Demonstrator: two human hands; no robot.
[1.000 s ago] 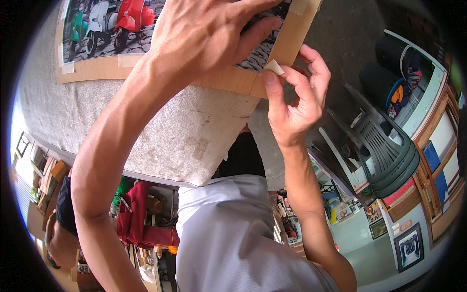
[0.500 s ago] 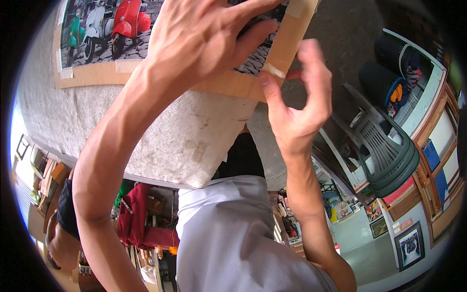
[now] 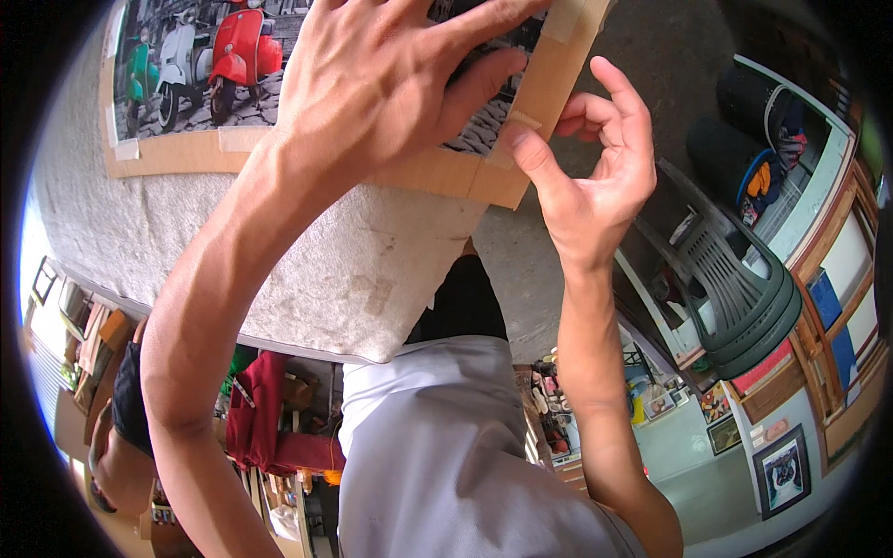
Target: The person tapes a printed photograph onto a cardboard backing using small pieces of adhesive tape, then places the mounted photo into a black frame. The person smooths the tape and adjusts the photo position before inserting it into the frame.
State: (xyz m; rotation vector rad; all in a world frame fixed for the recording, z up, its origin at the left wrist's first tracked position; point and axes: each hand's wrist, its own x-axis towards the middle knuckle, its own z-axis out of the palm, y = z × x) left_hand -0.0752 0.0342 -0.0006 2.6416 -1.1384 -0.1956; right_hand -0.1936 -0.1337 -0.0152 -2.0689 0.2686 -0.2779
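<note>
scooter picture (image 3: 200,65): red, white, green | cardboard backing (image 3: 437,172): tan | cloth (image 3: 307,270): off-white | stacked chairs (image 3: 744,298): dark green
</note>
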